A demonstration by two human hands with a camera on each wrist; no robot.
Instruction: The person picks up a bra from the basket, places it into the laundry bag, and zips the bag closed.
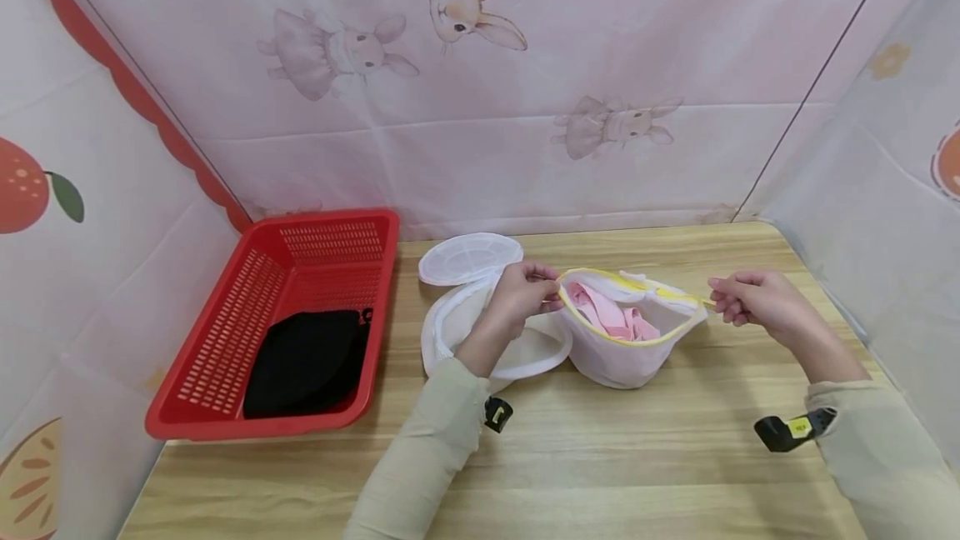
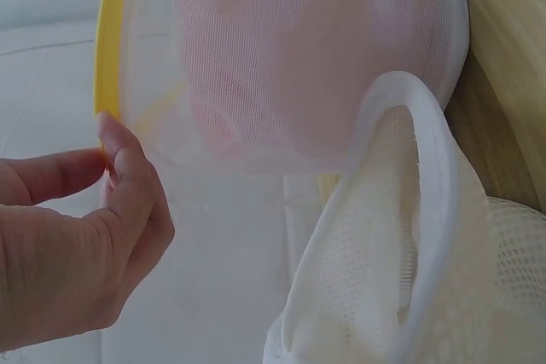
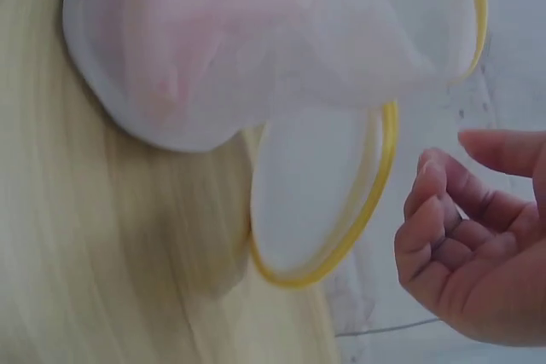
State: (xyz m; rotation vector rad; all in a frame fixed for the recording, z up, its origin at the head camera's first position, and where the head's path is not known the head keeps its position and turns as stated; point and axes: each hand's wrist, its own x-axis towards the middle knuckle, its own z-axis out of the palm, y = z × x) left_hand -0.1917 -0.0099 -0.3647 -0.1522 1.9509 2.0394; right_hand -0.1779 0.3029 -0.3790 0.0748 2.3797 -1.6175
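A white mesh laundry bag (image 1: 618, 367) with a yellow zipper edge stands open on the table, pink cloth (image 1: 611, 317) inside it. My left hand (image 1: 517, 300) pinches the yellow edge at its left end; the left wrist view shows thumb and index finger on that zipper strip (image 2: 107, 49). My right hand (image 1: 768, 307) is by the bag's right end. In the right wrist view this hand (image 3: 478, 253) has loosely bent fingers, the thumb apart from them, with nothing seen between. Behind the bag hangs its yellow-edged flap (image 3: 320, 202).
Left of the bag, under my left forearm, sits a second white mesh bag (image 1: 536, 367) with its oval lid (image 1: 471, 258) folded back. A red plastic basket (image 1: 390, 273) at the left holds a black fabric item (image 1: 303, 365). Cloth-covered walls (image 1: 480, 165) surround the wooden table (image 1: 600, 465).
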